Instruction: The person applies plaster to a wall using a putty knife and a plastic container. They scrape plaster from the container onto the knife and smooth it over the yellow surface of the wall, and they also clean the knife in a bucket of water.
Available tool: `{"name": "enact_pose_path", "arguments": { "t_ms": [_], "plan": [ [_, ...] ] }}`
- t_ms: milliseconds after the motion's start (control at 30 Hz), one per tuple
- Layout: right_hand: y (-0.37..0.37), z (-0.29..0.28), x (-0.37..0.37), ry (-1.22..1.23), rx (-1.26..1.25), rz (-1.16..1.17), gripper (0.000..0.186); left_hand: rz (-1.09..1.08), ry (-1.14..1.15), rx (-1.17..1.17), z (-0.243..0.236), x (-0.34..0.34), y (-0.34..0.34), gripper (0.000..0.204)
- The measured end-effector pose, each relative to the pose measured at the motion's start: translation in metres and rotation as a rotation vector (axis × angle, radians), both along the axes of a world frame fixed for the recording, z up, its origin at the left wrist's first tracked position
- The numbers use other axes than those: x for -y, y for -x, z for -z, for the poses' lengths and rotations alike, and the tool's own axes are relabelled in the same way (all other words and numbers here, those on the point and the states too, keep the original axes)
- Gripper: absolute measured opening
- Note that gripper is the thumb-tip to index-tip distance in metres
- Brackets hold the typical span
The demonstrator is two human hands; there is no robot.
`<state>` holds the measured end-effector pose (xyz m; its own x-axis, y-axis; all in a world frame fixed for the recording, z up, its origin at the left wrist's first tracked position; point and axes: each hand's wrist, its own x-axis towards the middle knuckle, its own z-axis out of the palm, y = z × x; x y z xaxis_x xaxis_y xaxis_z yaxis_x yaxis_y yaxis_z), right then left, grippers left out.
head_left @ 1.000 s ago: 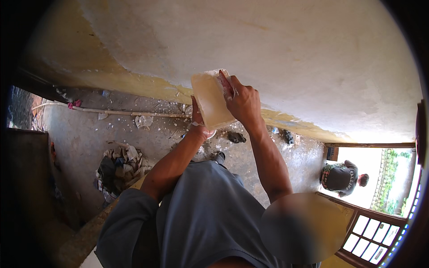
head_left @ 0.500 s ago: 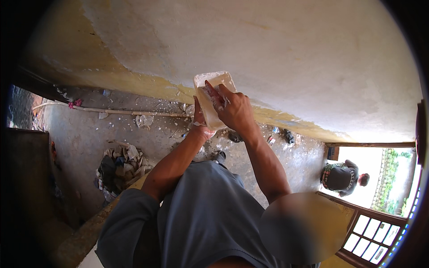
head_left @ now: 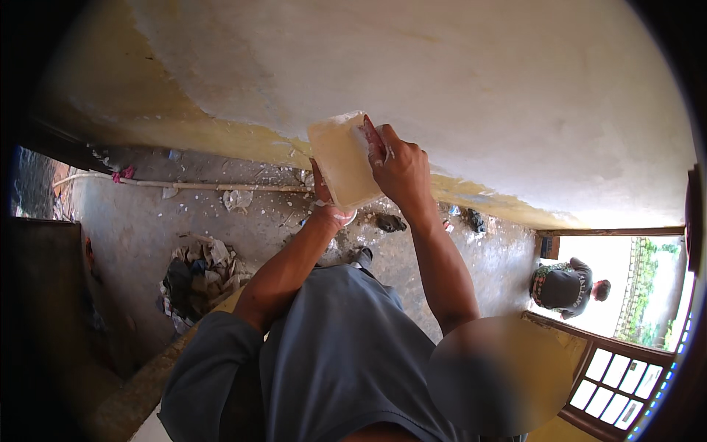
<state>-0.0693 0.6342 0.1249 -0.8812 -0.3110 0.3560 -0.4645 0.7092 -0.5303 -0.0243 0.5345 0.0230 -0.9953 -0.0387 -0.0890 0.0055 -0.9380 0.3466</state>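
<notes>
My left hand (head_left: 329, 200) grips a shallow cream-coloured rectangular tray (head_left: 340, 166) from beneath, with the thumb along its left side. White paste marks the tray's rim and my left palm. In my right hand (head_left: 403, 168) is a flat, reddish-edged putty knife (head_left: 373, 141) smeared with white, held against the tray's right edge. My fingers cover most of it, so its full shape is hidden. Just beyond the tray rises the wall (head_left: 442, 81), coated whitish above, with a yellow, flaking strip low down.
A long pale pole (head_left: 221, 186) lies along the wall's foot among white specks and scraps. A heap of crumpled sacks (head_left: 202, 276) sits on the floor (head_left: 132, 221) at left. At right, another person (head_left: 565, 287) is by the bright doorway, above a paned window (head_left: 615, 387).
My right hand has moved from over the tray's middle to its right edge, bringing the putty knife with it. The tray has turned, showing more of its inside.
</notes>
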Motion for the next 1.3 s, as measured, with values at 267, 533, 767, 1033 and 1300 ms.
{"name": "enact_pose_path", "arguments": {
  "t_ms": [267,533,767,1033,1300],
  "plan": [
    [-0.003,0.007,0.000,-0.013,0.166,0.052,0.015,-0.015,-0.053,-0.031,0.003,0.001,-0.005,0.066],
    [-0.020,0.009,0.021,0.081,0.266,0.026,0.023,0.005,-0.094,-0.007,0.009,-0.003,-0.011,0.070],
    [-0.019,0.017,0.020,0.247,0.228,0.036,0.017,0.010,-0.116,0.051,0.001,-0.003,-0.010,0.074],
    [-0.011,-0.006,0.008,0.359,0.336,0.055,0.015,0.066,-0.102,-0.032,0.014,-0.003,-0.007,0.075],
    [-0.008,-0.001,-0.006,0.155,0.324,0.065,0.019,0.011,-0.031,-0.065,0.000,-0.003,-0.008,0.075]
  ]
}}
